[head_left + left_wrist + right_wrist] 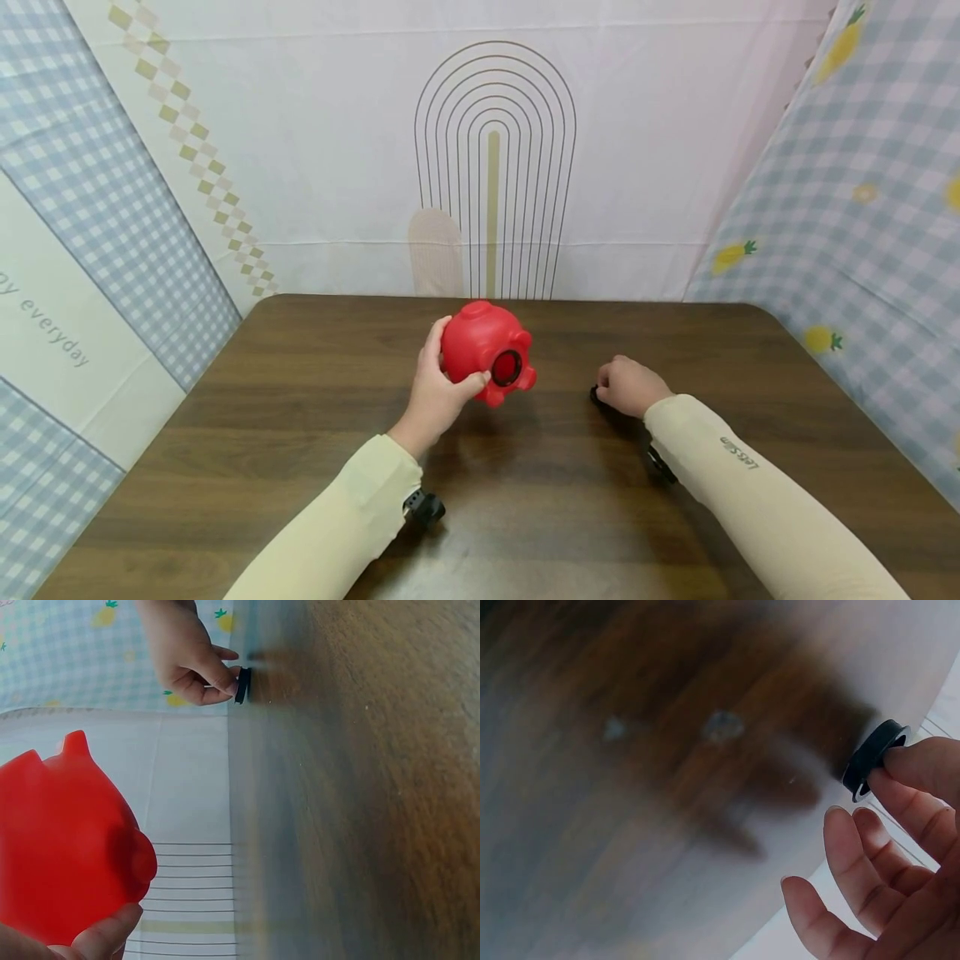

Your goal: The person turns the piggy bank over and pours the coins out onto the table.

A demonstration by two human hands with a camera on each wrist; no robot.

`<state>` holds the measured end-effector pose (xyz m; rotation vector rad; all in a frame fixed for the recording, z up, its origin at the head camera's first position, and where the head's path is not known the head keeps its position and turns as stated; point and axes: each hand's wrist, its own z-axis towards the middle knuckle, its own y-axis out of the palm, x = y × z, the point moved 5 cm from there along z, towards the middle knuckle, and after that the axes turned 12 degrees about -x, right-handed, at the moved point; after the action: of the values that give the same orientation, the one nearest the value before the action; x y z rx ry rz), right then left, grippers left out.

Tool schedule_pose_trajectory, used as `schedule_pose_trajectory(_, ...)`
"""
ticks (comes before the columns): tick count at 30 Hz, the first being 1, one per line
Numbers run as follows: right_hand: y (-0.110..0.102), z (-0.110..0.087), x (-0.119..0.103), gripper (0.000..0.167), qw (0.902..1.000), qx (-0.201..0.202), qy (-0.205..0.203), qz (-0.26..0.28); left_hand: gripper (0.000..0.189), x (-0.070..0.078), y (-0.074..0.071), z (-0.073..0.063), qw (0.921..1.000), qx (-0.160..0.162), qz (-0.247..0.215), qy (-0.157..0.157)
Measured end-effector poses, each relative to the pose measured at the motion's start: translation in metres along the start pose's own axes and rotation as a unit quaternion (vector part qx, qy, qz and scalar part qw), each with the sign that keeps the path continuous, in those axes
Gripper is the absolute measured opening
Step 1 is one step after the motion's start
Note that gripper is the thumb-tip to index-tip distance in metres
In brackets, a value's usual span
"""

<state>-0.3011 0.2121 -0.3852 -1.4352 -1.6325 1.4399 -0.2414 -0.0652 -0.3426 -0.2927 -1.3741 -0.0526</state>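
The red knobbed toy (480,343) is raised off the tabletop (300,400), its dark-rimmed round opening (506,367) angled toward the person. Lifting the toy looks done, and so does gripping the black ring (871,756); the two are well apart and neither is released (how much is left, the pictures do not settle). The toy sits between the thumb and fingers of the left hand (435,400), which grasp its left side. Farther right, the right hand (630,387) pinches the ring with its fingertips; whether the ring touches the tabletop I cannot tell.
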Motion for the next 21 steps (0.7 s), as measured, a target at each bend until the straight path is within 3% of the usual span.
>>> schedule_pose_trajectory(14, 0.0008, -0.0004, 0.0036, 0.024, 0.9998, -0.008, -0.002, 0.020, 0.083, 0.0006, -0.0014, -0.0016, 1.0000, 0.003, 0.000, -0.004)
schedule_pose_trajectory(21, -0.0037, -0.0014, 0.0029, 0.016, 0.9997, 0.005, 0.001, 0.023, 0.082, -0.0013, 0.0000, -0.0024, 1.0000, 0.003, 0.002, -0.002)
